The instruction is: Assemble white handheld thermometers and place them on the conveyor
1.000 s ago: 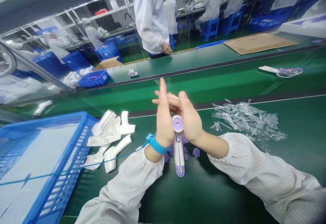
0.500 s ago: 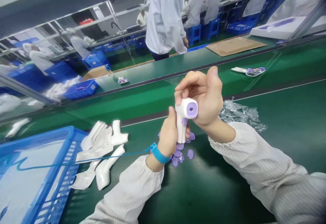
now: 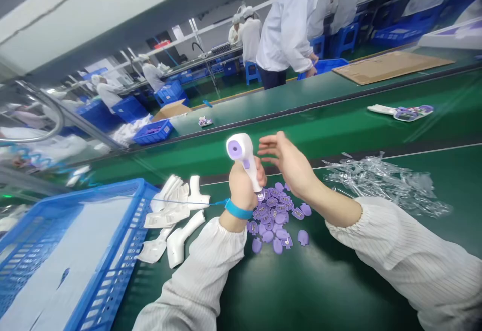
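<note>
My left hand (image 3: 243, 185) is wrapped round the handle of a white and purple infrared thermometer (image 3: 244, 147), whose purple nose faces toward me. A blue wrist strap with a thin cord circles that wrist. To the right of the thermometer, my right hand (image 3: 291, 162) is apart from it, fingers spread and holding nothing. Below both hands lies a pile of small purple plastic covers (image 3: 276, 215) on the green bench. Several white thermometer shell halves (image 3: 176, 238) rest left of my left hand.
A blue basket (image 3: 141, 190) with a white sheet inside stands at the left. Clear plastic pieces (image 3: 391, 180) lie at the right. Beyond, the green conveyor (image 3: 324, 120) carries an opened thermometer half (image 3: 412, 112). Cardboard (image 3: 391, 65) lies across from me, near a co-worker in white (image 3: 289, 24).
My right hand has come off the thermometer. My left hand has moved left with it, and its nose has swung leftward. The whole view has shifted, showing more of the purple pile.
</note>
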`<state>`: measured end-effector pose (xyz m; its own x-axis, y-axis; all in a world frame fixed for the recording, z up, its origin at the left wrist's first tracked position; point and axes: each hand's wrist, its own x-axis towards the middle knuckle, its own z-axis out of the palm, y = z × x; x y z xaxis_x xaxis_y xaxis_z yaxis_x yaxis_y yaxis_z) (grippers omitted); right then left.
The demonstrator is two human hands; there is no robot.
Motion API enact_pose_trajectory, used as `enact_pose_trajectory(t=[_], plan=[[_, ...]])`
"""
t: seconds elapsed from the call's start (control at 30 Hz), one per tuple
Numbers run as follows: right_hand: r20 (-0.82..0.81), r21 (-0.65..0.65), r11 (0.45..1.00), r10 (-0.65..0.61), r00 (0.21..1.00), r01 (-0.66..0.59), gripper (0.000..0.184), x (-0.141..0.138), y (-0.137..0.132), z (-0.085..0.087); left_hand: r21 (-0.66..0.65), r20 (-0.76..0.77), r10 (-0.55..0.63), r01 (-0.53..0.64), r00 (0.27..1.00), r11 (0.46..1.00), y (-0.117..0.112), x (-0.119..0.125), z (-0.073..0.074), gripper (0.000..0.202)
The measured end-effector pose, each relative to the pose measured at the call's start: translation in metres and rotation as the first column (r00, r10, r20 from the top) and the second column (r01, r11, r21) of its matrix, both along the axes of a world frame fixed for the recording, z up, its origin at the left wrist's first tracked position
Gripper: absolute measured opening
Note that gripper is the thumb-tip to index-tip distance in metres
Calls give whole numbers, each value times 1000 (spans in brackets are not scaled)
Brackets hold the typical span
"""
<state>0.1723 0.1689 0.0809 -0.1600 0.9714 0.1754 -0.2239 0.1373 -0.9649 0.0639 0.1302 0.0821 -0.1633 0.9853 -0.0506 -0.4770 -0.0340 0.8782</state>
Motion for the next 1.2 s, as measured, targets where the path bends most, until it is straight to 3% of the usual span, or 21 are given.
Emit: enact_pose_trajectory(t=[0.13,0.3,0.4,0.47,0.53,0.6,0.7,0.83,0.93,1.1,1.2], plan=[[158,-125,961,265,951,-247,51,-5,-1,-5,-25,66,90,-88,994,996,7,-6,-1,46],[514,61,973,161,843,-223,55,5,-13,0,-63,57,262,-258,963,964,16,-10,-14,29],[645,33,935,250,722,-353,71,14,-15,1,-75,59,222,-217,973,973,16,-9,-20,24],[625,-46,927,318,713,-373,64,17,-8,0,-85,60,135,-130,989,988,15,-8,-21,25],[570,-84,936,327,754,-342,45,20,6,-3,-71,20,31,-29,999,997,13,-7,-20,25],[557,-76,956,277,783,-285,34,23,25,-7,-71,-119,-21,13,993,997,11,-9,-21,28],[637,-55,988,148,757,-146,51,31,57,-13,-121,-247,-37,7,968,993,8,-12,-21,32],[808,-60,996,9,589,68,36,57,97,-20,-126,-311,-163,130,936,983,5,-16,-20,37],[883,33,984,-110,456,173,39,91,124,-14,-138,-349,-225,188,910,972,3,-18,-17,38],[889,265,943,-319,328,200,37,161,151,9,-133,-418,-305,274,856,952,-2,-18,-5,36],[892,344,926,-374,252,158,36,192,151,12,-150,-464,-385,357,798,922,-5,-18,0,40]])
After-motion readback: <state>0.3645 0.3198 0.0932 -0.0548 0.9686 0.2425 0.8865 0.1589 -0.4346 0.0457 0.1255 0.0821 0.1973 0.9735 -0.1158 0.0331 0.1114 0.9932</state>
